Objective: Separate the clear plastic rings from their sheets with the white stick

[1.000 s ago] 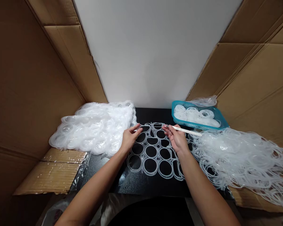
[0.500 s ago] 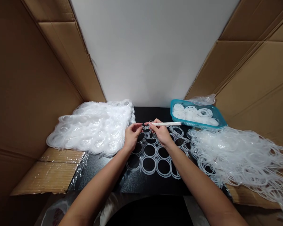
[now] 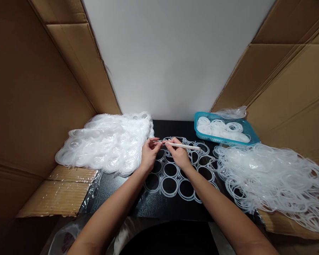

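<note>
My right hand [image 3: 178, 151] is closed round a thin white pen-like tool [image 3: 187, 146], whose back end points right. Close by on the left, my left hand [image 3: 149, 152] is pinched at the upper left edge of a translucent sheet of joined rings [image 3: 170, 186]; what its fingertips grip is too small to make out. The sheet lies on the black table [image 3: 108, 191], under and between my hands, with dark round openings. The tool's tip is near the left fingertips.
A thick stack of white ring sheets [image 3: 108, 141] lies at the left. At the back right, a teal basket [image 3: 202, 136] holds white rings. A tangled heap of translucent ring strips [image 3: 266, 173] is at the right. Cardboard walls [image 3: 289, 78] flank both sides.
The tool in my right hand has tilted, its back end now lower. My left fingertips have closed together more. The whole view has shifted slightly.
</note>
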The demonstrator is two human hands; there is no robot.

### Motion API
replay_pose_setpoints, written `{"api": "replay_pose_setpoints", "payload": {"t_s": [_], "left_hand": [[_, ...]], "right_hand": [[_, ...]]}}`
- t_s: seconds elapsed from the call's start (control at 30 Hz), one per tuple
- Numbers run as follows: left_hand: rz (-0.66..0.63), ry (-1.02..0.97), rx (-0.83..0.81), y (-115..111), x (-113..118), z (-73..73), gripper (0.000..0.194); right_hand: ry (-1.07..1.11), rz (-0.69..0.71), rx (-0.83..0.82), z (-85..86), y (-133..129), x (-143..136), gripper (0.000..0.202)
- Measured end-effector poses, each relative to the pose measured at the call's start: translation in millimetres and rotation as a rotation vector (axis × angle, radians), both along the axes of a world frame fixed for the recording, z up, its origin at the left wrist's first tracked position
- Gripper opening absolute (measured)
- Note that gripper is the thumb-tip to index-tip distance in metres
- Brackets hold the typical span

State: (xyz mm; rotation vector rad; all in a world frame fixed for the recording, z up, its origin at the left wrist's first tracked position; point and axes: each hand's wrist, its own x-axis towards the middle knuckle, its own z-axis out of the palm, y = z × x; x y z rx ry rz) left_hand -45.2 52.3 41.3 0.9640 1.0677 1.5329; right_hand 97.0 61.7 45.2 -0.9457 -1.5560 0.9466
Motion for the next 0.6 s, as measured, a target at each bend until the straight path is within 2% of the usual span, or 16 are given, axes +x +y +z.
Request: {"api": "replay_pose_setpoints", "payload": {"t_s": [0.2, 0.43, 0.6], "left_hand": [[0.003, 0.005, 0.000, -0.8, 0.3, -1.6, 0.043], [0.001, -0.005, -0.002, -0.7, 0.6, 2.0, 0.044], [-0.013, 0.019, 0.014, -0.9, -0.2, 2.6, 0.040]], "right_hand": [[-0.095, 0.000, 0.071, 0.0, -1.1, 2.7, 0.019], [-0.026, 0.005, 0.041, -1.9, -0.9, 2.8, 0.022], [-0.068, -0.011, 0.086, -1.0, -0.9, 3.9, 0.019]]}}
